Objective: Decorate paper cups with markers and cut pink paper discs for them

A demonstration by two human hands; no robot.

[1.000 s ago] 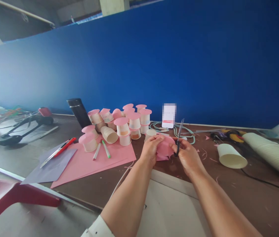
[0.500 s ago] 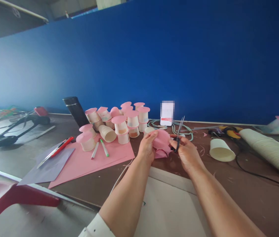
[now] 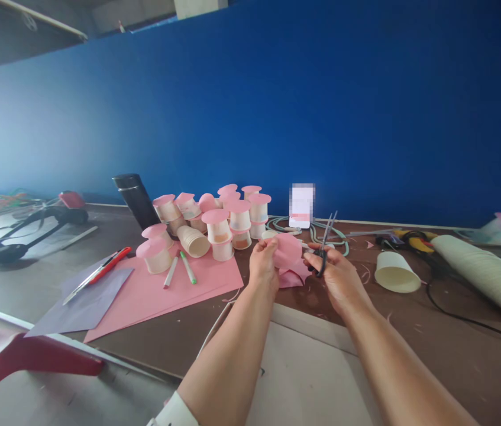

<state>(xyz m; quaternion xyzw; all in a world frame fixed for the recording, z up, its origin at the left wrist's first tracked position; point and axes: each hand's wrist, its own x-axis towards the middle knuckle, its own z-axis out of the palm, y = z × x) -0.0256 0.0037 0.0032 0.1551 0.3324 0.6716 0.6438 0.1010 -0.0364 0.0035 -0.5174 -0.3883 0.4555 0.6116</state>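
My left hand (image 3: 264, 260) is closed on the edge of a piece of pink paper (image 3: 287, 251), rounded in outline. In my right hand (image 3: 336, 275) is a pair of scissors (image 3: 322, 258) with black handles, its blades pointing up and away, slightly apart. The blades stand to the right of the paper, not on it. More pink paper (image 3: 291, 279) lies on the table beneath the held piece. Left of my hands stand several paper cups topped with pink paper discs (image 3: 215, 217), some stacked in pairs.
Pink sheets (image 3: 206, 278), two markers (image 3: 188, 267), a purple sheet (image 3: 94, 307) and a red utility knife (image 3: 103, 269) lie left. A black flask (image 3: 135, 201) and a phone (image 3: 301, 207) stand behind. A loose cup (image 3: 396, 272) and a long cup stack (image 3: 485, 275) lie right.
The scissors and my right hand have shifted slightly right. The pink paper in my left hand has turned a little. The whole view has moved slightly.
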